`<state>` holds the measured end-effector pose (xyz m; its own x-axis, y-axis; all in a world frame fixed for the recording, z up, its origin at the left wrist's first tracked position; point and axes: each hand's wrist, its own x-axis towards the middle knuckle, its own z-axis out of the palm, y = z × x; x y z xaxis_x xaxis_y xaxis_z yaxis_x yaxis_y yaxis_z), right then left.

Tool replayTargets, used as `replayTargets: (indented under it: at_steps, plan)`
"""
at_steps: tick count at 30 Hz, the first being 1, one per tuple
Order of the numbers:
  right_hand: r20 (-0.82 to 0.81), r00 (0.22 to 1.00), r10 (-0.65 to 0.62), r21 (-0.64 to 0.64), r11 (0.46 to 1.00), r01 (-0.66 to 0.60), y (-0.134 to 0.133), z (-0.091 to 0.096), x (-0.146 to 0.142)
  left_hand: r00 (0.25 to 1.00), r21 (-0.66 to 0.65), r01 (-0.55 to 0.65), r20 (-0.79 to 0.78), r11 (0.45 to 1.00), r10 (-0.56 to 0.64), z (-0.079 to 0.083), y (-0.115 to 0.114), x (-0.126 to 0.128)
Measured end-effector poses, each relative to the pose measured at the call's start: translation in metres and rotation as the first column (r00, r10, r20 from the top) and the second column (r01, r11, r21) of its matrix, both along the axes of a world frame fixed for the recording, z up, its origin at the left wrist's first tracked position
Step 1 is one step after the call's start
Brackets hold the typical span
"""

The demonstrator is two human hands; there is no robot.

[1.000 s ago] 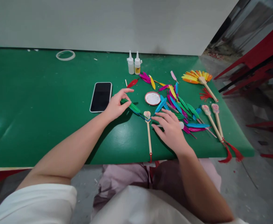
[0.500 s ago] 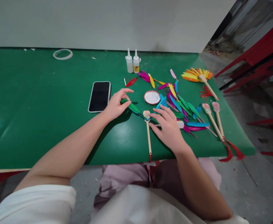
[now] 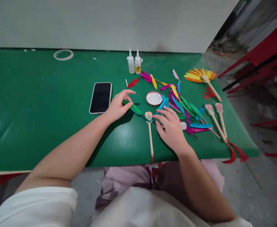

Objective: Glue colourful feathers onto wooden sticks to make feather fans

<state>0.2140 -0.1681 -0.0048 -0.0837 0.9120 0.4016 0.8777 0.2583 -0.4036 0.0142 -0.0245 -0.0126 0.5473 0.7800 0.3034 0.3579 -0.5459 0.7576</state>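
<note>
Partly hidden: green feather [image 3: 135,109] pinched in left hand [image 3: 119,106], bottle [image 3: 183,125] behind spread right hand [image 3: 170,128].

Green feather [image 3: 135,109]: upper end hidden behind the left hand [image 3: 119,105]; cannot tell whether it is pinched.
White bottle [image 3: 183,125]: mostly covered by the right hand [image 3: 172,129].
Heart-shaped head [image 3: 148,115]: pattern too small to make out.
Yellow label [image 3: 138,69]: unreadable (a mere patch at this size).
Phone [image 3: 101,97]: lower corner behind the left hand.
Red chair [image 3: 268,47]: cut off by the right edge.
</note>
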Motion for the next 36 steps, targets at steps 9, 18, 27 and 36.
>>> replayTargets:
  at_steps: [9, 18, 27, 36]
  plan:
    - [-0.001, 1.0, -0.007, -0.005, 1.0, 0.007, 0.0, 0.0, 0.001, 0.998, 0.035, -0.027, -0.049, 0.999, 0.029, -0.002, 0.0, 0.0]
    - [0.049, 0.999, -0.009, 0.002, 1.0, 0.009, 0.0, -0.001, -0.002, 0.993, 0.121, -0.057, -0.092, 0.991, 0.068, -0.006, 0.002, 0.0]
    - [0.195, 0.981, -0.004, -0.073, 0.997, 0.018, 0.0, -0.003, -0.011, 0.985, 0.123, -0.099, -0.127, 0.987, 0.114, -0.007, 0.002, 0.0]
    - [0.244, 0.97, -0.01, -0.091, 0.995, 0.033, 0.002, -0.004, -0.016, 0.986, 0.145, -0.095, -0.122, 0.985, 0.113, -0.008, 0.004, 0.0]
